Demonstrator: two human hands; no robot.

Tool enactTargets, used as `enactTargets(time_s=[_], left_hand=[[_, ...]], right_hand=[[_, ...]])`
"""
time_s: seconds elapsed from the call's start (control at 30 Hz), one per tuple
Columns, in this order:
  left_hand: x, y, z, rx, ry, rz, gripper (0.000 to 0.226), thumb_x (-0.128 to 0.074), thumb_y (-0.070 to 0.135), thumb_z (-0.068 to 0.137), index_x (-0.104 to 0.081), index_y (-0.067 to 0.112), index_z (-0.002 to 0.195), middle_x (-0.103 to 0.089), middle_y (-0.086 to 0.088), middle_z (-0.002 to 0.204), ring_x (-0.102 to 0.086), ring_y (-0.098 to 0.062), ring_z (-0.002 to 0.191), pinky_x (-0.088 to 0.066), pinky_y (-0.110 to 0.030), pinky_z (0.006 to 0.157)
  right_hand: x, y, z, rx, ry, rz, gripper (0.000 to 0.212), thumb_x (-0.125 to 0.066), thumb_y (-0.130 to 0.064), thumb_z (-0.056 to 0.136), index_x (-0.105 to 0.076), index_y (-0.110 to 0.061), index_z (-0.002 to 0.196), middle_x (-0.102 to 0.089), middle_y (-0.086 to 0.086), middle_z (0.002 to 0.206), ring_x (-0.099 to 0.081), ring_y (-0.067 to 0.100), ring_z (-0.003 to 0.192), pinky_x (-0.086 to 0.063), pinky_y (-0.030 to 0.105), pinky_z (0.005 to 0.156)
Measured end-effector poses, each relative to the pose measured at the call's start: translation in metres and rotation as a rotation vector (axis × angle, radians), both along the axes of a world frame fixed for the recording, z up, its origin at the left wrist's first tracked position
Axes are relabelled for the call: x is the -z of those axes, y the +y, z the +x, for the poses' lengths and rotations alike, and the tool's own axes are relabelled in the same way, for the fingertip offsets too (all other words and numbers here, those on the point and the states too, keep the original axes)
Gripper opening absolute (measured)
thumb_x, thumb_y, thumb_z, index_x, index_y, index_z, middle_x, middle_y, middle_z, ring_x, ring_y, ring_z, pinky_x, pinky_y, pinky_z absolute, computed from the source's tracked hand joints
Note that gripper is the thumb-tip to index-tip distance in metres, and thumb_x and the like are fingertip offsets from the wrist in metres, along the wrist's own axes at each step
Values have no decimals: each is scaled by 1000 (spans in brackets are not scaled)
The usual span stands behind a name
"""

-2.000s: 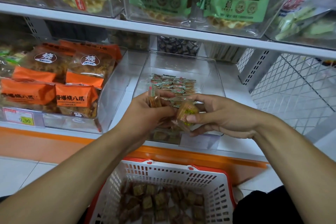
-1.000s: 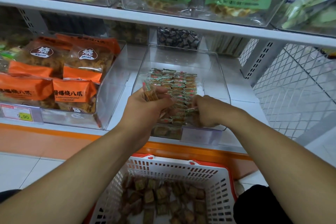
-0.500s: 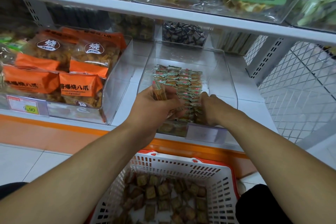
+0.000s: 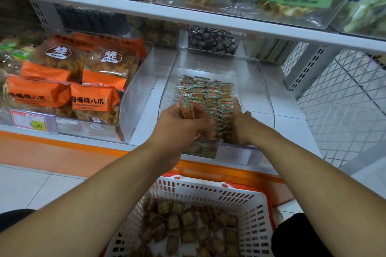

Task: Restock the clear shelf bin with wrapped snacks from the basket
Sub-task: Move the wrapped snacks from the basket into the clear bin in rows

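The clear shelf bin (image 4: 262, 81) stands on the lower shelf, with wrapped snacks (image 4: 208, 95) packed on edge in neat rows down its middle. My left hand (image 4: 179, 131) hovers at the bin's front left and grips a small stack of wrapped snacks (image 4: 186, 111). Inside the bin, my right hand (image 4: 243, 126) has its fingers laid straight against the right side of the rows, thumb sticking out. Below my arms sits the white basket (image 4: 259, 210) with a red rim, holding several loose brown wrapped snacks (image 4: 188, 222).
A clear bin of orange snack bags (image 4: 94, 100) with a 9.90 price tag (image 4: 29, 121) stands to the left. The upper shelf edge (image 4: 188, 14) overhangs. A bin of dark wrapped candies (image 4: 211, 40) sits behind; wire mesh (image 4: 344, 110) is at right.
My right hand carried one wrapped snack from in front of the bin into it, left it at the rows, and now lies against their right side. My left hand kept its stack.
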State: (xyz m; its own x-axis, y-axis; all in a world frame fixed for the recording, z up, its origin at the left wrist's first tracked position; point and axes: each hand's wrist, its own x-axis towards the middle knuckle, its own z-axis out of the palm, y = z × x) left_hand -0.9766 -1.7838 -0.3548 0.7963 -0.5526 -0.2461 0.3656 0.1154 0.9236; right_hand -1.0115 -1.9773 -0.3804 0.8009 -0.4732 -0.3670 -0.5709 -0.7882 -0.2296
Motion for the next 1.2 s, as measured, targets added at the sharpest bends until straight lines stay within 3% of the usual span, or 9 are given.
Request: enactTargets(time_s=[0.07, 0.23, 0.4, 0.57, 0.67, 0.77, 0.97, 1.1, 1.2], left_hand=[[1, 0, 0, 5, -2, 6, 29, -79, -4, 81, -68, 3, 106, -72, -11, 87, -77, -32, 83, -63, -38, 74], [3, -2, 0, 18, 7, 7, 26, -79, -5, 81, -68, 5, 102, -74, -7, 82, -77, -29, 82, -64, -41, 78], [-2, 0, -1, 54, 55, 26, 31, -80, -3, 80, -69, 5, 108, -76, -13, 92, -78, -30, 79, -61, -30, 63], [-5, 1, -2, 134, 68, 2, 30, -77, -7, 81, -69, 5, 108, -77, -12, 92, -77, -27, 80, -62, -31, 66], [-9, 3, -3, 289, 38, -3, 29, -73, -10, 83, -71, 3, 109, -73, -19, 99, -74, -28, 86, -62, -33, 71], [-13, 6, -6, 485, -34, 14, 33, -71, -12, 84, -71, 3, 113, -73, -19, 98, -73, -23, 87, -60, -28, 72], [-16, 4, -17, 578, 55, -13, 33, -70, -4, 88, -64, -4, 120, -72, -10, 101, -72, -18, 87, -61, -31, 77], [-23, 1, -10, 376, 211, -222, 26, -67, 23, 87, -73, 9, 108, -76, -5, 89, -75, -18, 75, -60, -43, 80], [-21, -1, -6, 151, 264, -265, 36, -64, 42, 91, -73, 12, 107, -75, -9, 97, -74, -22, 71, -61, -40, 66]], right_hand=[[-1, 1, 0, 4, -26, 46, 126, -69, -3, 88, 39, -27, 146, -15, 30, 161, -59, 37, 120, -46, 37, 89], [1, 1, 4, 2, -47, 114, 131, -75, -22, 88, 44, -16, 143, -67, 16, 120, -59, 16, 76, -45, 30, 73], [-9, 6, 1, -40, 27, 52, 121, -71, -16, 91, 35, -14, 149, -59, 20, 133, -60, 25, 95, -43, 30, 76], [-47, 8, -15, -190, -274, -58, 90, -62, 2, 89, -16, -33, 159, -34, 9, 155, -50, 26, 130, -45, 28, 95], [-73, 18, -34, -441, -558, 390, 73, -58, -5, 98, -31, -48, 151, -39, -17, 155, -33, 3, 145, -33, 28, 116], [-74, 26, -53, -609, -441, 619, 61, -61, -11, 98, -44, -47, 144, -49, -23, 147, -40, -5, 139, -34, 17, 112], [-71, 18, -55, -389, -688, 514, 28, -85, -15, 77, -65, -22, 95, -69, -8, 95, -67, 12, 94, -54, 43, 93], [-75, 10, -59, -100, -856, 867, 36, -80, -28, 71, -65, -23, 102, -74, -4, 88, -66, 11, 81, -53, 35, 77], [-68, 16, -62, 26, -673, 1006, 43, -77, -28, 75, -70, -20, 117, -78, -1, 97, -70, 5, 81, -51, 25, 71]])
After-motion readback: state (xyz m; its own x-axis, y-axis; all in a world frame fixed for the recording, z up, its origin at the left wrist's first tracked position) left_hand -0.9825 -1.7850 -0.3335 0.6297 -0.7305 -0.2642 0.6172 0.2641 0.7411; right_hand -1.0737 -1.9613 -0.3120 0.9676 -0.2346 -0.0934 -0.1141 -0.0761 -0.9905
